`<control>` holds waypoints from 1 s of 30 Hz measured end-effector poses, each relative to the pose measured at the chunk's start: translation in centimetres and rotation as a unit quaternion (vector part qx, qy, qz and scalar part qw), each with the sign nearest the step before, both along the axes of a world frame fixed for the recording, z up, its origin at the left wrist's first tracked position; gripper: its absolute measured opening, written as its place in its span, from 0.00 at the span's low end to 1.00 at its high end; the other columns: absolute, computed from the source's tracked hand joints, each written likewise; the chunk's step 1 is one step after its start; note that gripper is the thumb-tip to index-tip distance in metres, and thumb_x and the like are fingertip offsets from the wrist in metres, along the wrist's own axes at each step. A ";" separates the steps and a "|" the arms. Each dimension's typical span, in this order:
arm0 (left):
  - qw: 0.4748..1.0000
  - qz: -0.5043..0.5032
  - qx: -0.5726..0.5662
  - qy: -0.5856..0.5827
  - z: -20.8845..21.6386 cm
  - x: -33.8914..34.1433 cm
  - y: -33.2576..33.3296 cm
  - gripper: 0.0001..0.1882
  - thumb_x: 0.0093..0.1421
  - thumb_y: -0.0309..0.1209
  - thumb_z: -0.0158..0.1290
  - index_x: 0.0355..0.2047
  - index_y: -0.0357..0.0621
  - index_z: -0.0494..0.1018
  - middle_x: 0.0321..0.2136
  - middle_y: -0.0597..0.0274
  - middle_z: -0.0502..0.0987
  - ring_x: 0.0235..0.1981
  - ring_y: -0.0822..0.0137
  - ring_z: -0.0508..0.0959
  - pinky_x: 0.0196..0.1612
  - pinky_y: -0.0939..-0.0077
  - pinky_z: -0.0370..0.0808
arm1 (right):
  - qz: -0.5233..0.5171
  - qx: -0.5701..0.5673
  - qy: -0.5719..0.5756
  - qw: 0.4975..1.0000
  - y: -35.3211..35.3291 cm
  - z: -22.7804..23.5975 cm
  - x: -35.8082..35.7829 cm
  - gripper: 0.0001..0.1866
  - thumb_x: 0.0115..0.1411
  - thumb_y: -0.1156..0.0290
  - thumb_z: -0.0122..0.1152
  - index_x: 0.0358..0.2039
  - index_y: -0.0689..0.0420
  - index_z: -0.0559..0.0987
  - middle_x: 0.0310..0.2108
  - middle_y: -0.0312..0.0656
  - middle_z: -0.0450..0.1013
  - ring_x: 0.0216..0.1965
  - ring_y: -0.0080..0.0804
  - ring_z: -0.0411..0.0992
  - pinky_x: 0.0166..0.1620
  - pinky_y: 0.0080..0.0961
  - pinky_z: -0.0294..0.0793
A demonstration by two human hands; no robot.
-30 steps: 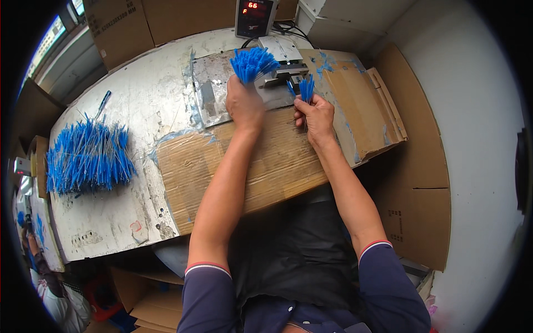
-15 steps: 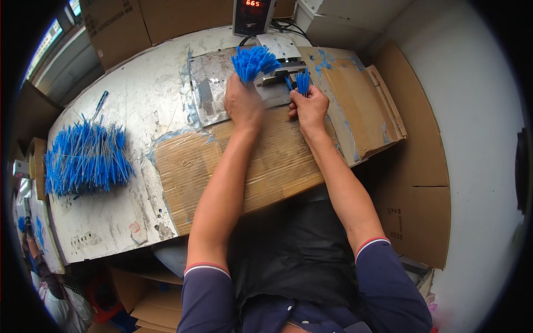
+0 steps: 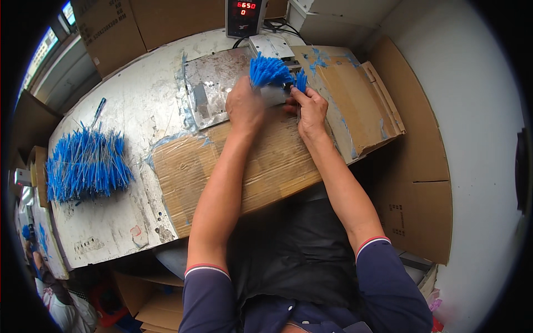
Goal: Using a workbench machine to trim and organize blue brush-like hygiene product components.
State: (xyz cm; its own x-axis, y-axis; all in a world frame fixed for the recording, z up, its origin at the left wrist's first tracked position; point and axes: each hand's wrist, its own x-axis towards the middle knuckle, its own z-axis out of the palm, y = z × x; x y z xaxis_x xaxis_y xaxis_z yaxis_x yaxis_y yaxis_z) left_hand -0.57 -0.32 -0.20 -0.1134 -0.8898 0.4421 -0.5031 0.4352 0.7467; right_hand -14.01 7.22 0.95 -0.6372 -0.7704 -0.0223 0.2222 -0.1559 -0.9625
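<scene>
My left hand (image 3: 245, 105) is closed around a thick bundle of thin wire stems with blue brush-like tips (image 3: 267, 70). The tips fan out above the fist and lean to the right. Just to its right, my right hand (image 3: 310, 108) pinches a smaller bunch of blue-tipped wires (image 3: 301, 81) between thumb and fingers. Its bare wire ends hang below the fingers. The two bunches are close together, in front of a small metal fixture (image 3: 272, 46) whose dark front part is mostly hidden behind them.
A large pile of blue-tipped wires (image 3: 89, 165) lies on the white worktable (image 3: 150, 100) at left, with a pen (image 3: 99, 111) behind it. A digital display box (image 3: 242, 19) stands at the back. Flattened cardboard (image 3: 239, 166) covers the front edge; a cardboard piece (image 3: 355, 105) lies right.
My left hand has tipped its bundle to the right, closer to the right hand's bunch. The right hand has barely moved. The display shows an additional lit line.
</scene>
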 end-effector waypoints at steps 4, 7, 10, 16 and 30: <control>1.000 -0.002 -0.006 0.016 0.1 -0.1 0.0 0.07 0.59 0.28 0.56 0.37 0.42 0.75 0.33 0.44 0.80 0.36 0.40 0.80 0.39 0.50 0.73 | -0.031 -0.010 -0.027 0.999 0.3 -0.1 0.0 0.04 0.60 0.78 0.64 0.34 0.63 0.79 0.27 0.39 0.76 0.24 0.26 0.76 0.25 0.23 0.82; 1.000 0.001 -0.012 0.012 0.0 0.0 0.0 0.06 0.59 0.27 0.55 0.36 0.42 0.75 0.33 0.44 0.80 0.36 0.40 0.80 0.39 0.50 0.73 | -0.012 0.015 -0.019 1.000 0.7 0.2 -0.3 0.05 0.58 0.80 0.64 0.35 0.64 0.78 0.28 0.41 0.77 0.24 0.27 0.77 0.25 0.23 0.82; 1.000 -0.007 -0.026 0.010 -0.1 0.0 0.0 0.06 0.58 0.26 0.54 0.36 0.41 0.75 0.31 0.44 0.79 0.35 0.40 0.79 0.38 0.49 0.73 | 0.016 0.013 -0.009 1.000 1.0 0.3 -0.4 0.05 0.56 0.82 0.63 0.35 0.64 0.78 0.28 0.42 0.77 0.24 0.27 0.78 0.25 0.23 0.82; 0.995 -0.006 -0.096 -0.026 -0.1 -0.2 0.5 0.08 0.55 0.22 0.52 0.37 0.40 0.74 0.32 0.47 0.78 0.37 0.43 0.78 0.41 0.51 0.73 | 0.025 0.025 0.019 0.999 1.3 0.6 -0.5 0.06 0.53 0.84 0.61 0.33 0.65 0.77 0.26 0.42 0.77 0.22 0.28 0.77 0.23 0.24 0.80; 0.995 0.076 -0.042 0.048 0.1 0.1 0.0 0.05 0.61 0.25 0.52 0.37 0.39 0.71 0.35 0.46 0.77 0.38 0.40 0.78 0.40 0.49 0.72 | -0.037 0.106 0.092 0.989 -1.5 1.0 0.3 0.05 0.51 0.86 0.60 0.29 0.66 0.74 0.24 0.46 0.76 0.20 0.30 0.77 0.17 0.27 0.80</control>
